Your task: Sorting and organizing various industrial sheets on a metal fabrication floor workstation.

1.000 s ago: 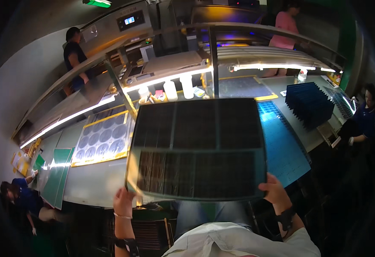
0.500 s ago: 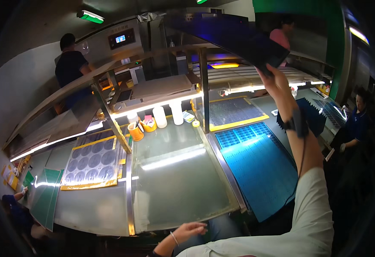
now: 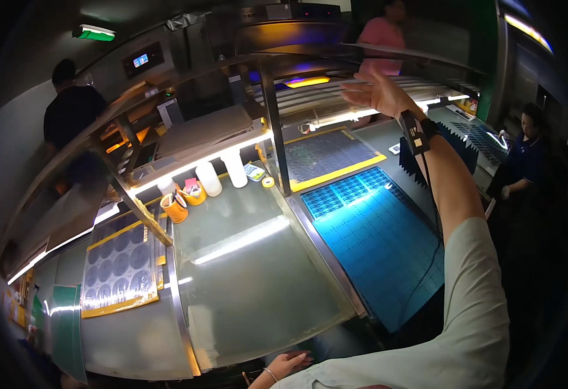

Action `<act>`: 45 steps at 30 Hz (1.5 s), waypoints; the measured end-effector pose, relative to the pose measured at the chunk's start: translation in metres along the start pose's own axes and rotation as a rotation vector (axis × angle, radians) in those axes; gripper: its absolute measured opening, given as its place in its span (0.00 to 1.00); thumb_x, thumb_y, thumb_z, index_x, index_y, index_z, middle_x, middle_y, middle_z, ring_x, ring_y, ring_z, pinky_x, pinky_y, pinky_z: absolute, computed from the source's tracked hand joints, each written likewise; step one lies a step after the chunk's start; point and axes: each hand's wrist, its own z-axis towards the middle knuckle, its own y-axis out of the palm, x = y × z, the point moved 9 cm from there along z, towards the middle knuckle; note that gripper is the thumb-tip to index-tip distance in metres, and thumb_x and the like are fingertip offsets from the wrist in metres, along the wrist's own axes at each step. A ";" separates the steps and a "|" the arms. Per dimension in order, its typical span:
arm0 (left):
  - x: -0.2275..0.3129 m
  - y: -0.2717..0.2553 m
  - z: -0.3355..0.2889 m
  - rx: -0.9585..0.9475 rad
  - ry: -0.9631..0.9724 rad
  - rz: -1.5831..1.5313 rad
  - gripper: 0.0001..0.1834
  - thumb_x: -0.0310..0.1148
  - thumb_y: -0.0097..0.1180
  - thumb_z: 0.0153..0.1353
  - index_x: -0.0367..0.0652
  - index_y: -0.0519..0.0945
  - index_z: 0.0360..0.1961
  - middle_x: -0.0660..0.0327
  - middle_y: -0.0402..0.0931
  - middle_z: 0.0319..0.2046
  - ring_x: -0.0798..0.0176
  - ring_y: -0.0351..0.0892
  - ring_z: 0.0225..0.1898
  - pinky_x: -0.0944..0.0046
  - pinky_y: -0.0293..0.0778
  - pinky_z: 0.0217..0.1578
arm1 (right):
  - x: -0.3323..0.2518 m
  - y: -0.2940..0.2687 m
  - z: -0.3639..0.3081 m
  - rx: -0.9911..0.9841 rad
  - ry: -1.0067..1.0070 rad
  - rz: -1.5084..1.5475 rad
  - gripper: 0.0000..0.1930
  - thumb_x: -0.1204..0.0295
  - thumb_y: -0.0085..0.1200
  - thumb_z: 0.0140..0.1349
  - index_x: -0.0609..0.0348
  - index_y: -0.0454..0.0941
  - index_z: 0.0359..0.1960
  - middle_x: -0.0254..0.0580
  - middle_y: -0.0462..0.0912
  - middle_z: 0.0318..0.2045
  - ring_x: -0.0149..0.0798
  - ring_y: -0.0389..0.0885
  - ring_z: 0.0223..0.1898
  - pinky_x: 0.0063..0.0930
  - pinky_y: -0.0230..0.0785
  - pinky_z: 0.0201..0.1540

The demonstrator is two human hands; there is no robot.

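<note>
My right hand [image 3: 380,94] is raised over the shelf rack on the far side, its fingers spread and slightly blurred, with nothing in it. A dark strap with a small device [image 3: 415,133] sits on that wrist, and a cable hangs from it. Low at the near edge of the bench, my left hand [image 3: 289,364] rests with loosely stretched fingers and holds nothing I can see. Under my right arm lie blue sheets [image 3: 375,246], the upper one overlapping a patterned one. Beyond them is a dark patterned film with yellow edging [image 3: 329,159].
A glass-topped bench [image 3: 258,279] fills the middle. White bottles [image 3: 209,179], an orange cup [image 3: 174,207] and a tape roll [image 3: 268,182] stand beneath the lit shelf. Left lies a circle-patterned film [image 3: 118,266]. People work nearby, one in a pink shirt [image 3: 382,42].
My right hand has let go of the large dark panel and opened, and it has moved left in the picture. The whole view has shifted. My left hand stays low by the bench edge.
</note>
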 end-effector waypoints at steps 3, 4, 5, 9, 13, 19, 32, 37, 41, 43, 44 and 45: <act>0.013 0.018 0.014 -0.039 -0.039 0.126 0.24 0.43 0.49 0.63 0.37 0.69 0.54 0.58 0.76 0.46 0.67 0.75 0.47 0.70 0.68 0.44 | -0.021 -0.034 0.013 0.194 -0.115 0.114 0.49 0.43 0.52 0.52 0.72 0.45 0.60 0.70 0.65 0.52 0.58 0.70 0.53 0.43 0.67 0.55; 0.018 0.018 0.017 -0.026 -0.051 0.205 0.24 0.43 0.49 0.63 0.37 0.69 0.54 0.58 0.76 0.46 0.67 0.75 0.47 0.71 0.68 0.44 | -0.021 -0.034 0.025 0.266 -0.109 0.226 0.48 0.43 0.53 0.52 0.75 0.48 0.59 0.70 0.67 0.50 0.58 0.71 0.52 0.43 0.68 0.54; 0.025 0.016 0.014 0.027 -0.049 0.190 0.24 0.42 0.52 0.61 0.33 0.72 0.50 0.56 0.76 0.45 0.67 0.75 0.46 0.69 0.69 0.48 | -0.019 -0.022 0.036 0.224 -0.110 0.178 0.39 0.49 0.51 0.57 0.77 0.56 0.52 0.68 0.71 0.46 0.58 0.74 0.48 0.43 0.72 0.50; 0.050 0.018 -0.010 0.190 0.153 0.341 0.21 0.46 0.54 0.58 0.34 0.79 0.31 0.62 0.76 0.26 0.68 0.71 0.30 0.63 0.69 0.30 | -0.015 0.017 0.086 0.195 -0.257 0.122 0.22 0.64 0.47 0.63 0.78 0.60 0.45 0.65 0.73 0.43 0.56 0.76 0.45 0.42 0.75 0.48; 0.037 0.007 -0.014 0.235 0.113 0.334 0.21 0.45 0.54 0.59 0.34 0.78 0.37 0.60 0.75 0.32 0.67 0.71 0.35 0.64 0.68 0.36 | -0.006 -0.012 0.127 0.355 -0.385 0.383 0.10 0.80 0.39 0.60 0.77 0.63 0.40 0.61 0.73 0.43 0.53 0.77 0.43 0.42 0.77 0.47; 0.026 -0.005 -0.014 0.249 0.053 0.333 0.22 0.44 0.53 0.60 0.34 0.75 0.44 0.57 0.75 0.40 0.66 0.71 0.44 0.66 0.67 0.45 | 0.018 0.047 0.098 0.207 -0.090 0.168 0.25 0.54 0.47 0.62 0.67 0.66 0.47 0.58 0.74 0.46 0.49 0.77 0.45 0.38 0.73 0.47; -0.005 0.056 0.029 -0.169 -0.124 0.195 0.22 0.40 0.51 0.62 0.34 0.72 0.51 0.59 0.78 0.42 0.68 0.75 0.44 0.71 0.69 0.46 | 0.095 -0.131 -0.449 0.821 0.812 -1.890 0.21 0.52 0.53 0.53 0.61 0.79 0.26 0.53 0.80 0.30 0.53 0.78 0.35 0.44 0.69 0.38; -0.002 0.066 0.016 -0.155 -0.100 0.280 0.19 0.39 0.50 0.63 0.37 0.73 0.50 0.61 0.78 0.40 0.72 0.75 0.41 0.73 0.67 0.42 | 0.227 -0.115 -0.573 1.098 0.719 -0.559 0.29 0.42 0.46 0.57 0.61 0.75 0.31 0.40 0.79 0.21 0.30 0.77 0.19 0.17 0.65 0.19; 0.010 0.079 0.008 -0.168 -0.030 0.316 0.19 0.40 0.49 0.63 0.39 0.73 0.50 0.62 0.79 0.40 0.72 0.74 0.42 0.72 0.67 0.41 | 0.259 -0.081 -0.564 1.131 0.474 -0.276 0.14 0.58 0.53 0.58 0.54 0.73 0.24 0.32 0.76 0.17 0.24 0.72 0.17 0.13 0.61 0.20; 0.022 0.084 0.001 -0.135 0.004 0.360 0.20 0.42 0.45 0.65 0.38 0.73 0.50 0.59 0.77 0.42 0.68 0.75 0.42 0.69 0.68 0.43 | 0.261 -0.062 -0.557 1.120 0.447 -0.220 0.12 0.62 0.54 0.58 0.54 0.73 0.22 0.31 0.75 0.16 0.23 0.71 0.16 0.13 0.61 0.20; 0.020 0.084 -0.001 -0.136 -0.008 0.367 0.20 0.42 0.45 0.65 0.38 0.73 0.50 0.59 0.77 0.42 0.68 0.75 0.42 0.69 0.68 0.43 | 0.267 -0.045 -0.555 1.117 0.412 -0.105 0.11 0.63 0.53 0.59 0.55 0.74 0.24 0.33 0.77 0.18 0.24 0.73 0.18 0.14 0.65 0.21; 0.021 0.081 -0.003 -0.107 -0.004 0.256 0.22 0.45 0.43 0.66 0.38 0.72 0.51 0.58 0.77 0.43 0.65 0.75 0.43 0.67 0.69 0.44 | 0.277 -0.022 -0.553 1.061 0.435 -0.019 0.11 0.63 0.53 0.59 0.57 0.75 0.27 0.34 0.78 0.20 0.26 0.76 0.20 0.15 0.67 0.24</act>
